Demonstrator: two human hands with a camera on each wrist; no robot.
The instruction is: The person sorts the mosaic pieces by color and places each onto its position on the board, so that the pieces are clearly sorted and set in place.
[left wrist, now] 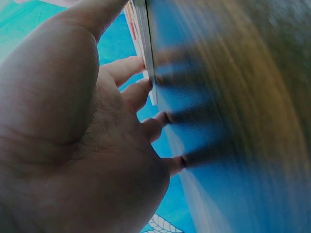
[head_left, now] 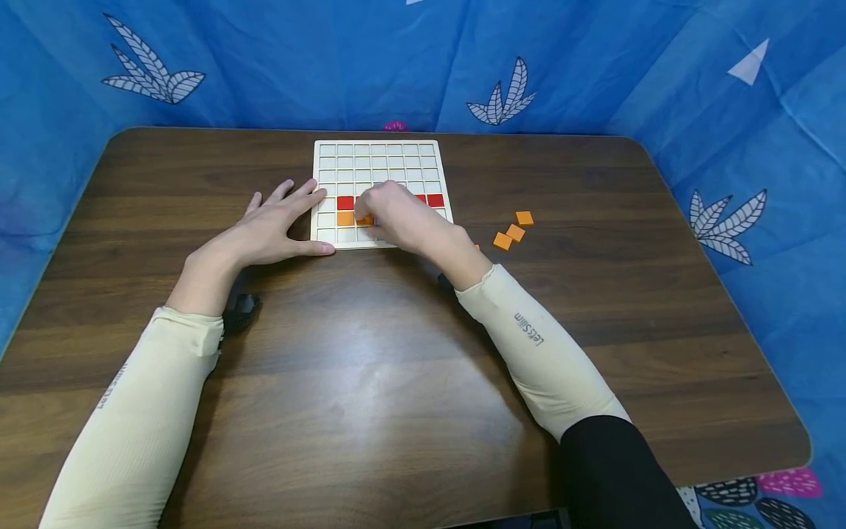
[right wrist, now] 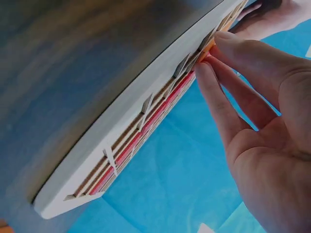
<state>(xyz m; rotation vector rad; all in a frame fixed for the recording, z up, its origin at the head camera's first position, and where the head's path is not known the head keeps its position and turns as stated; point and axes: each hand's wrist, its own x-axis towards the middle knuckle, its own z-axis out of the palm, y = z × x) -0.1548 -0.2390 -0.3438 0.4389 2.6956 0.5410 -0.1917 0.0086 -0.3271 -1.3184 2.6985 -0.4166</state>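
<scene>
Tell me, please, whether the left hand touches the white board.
Touching: in the head view, the left hand rests its index fingertip on the white board, at its edge.

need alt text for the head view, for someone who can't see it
A person's right grip pinches an orange tile at a white grid board, below a row of red tiles. The left grip spreads its fingers against the board's left edge. Loose orange tiles lie to the right on a brown table, before a blue patterned cloth.
</scene>
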